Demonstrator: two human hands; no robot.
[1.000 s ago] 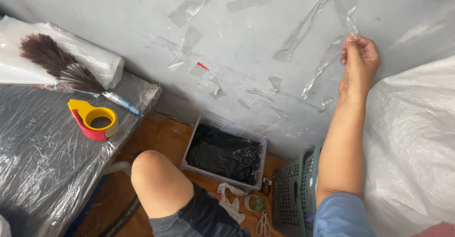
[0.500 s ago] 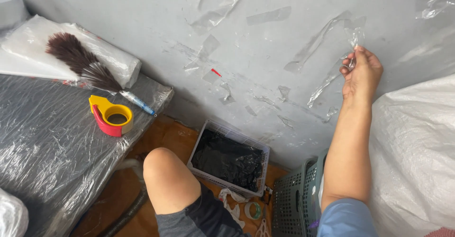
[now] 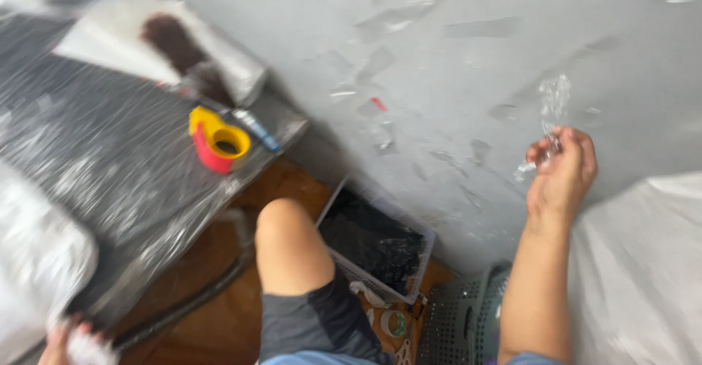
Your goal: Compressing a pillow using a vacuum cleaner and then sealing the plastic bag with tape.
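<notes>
Right hand (image 3: 561,169) pinches crinkled, apparently clear tape strip (image 3: 553,102) off wall (image 3: 453,65).

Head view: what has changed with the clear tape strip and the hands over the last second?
The right hand has come down and away from the grey wall, its fingers pinching the clear tape strip, now crumpled above them. The left hand has come into view at the lower left, clutching something white and blurred. The tape dispenser, feather duster and lined basket stayed put.
</notes>
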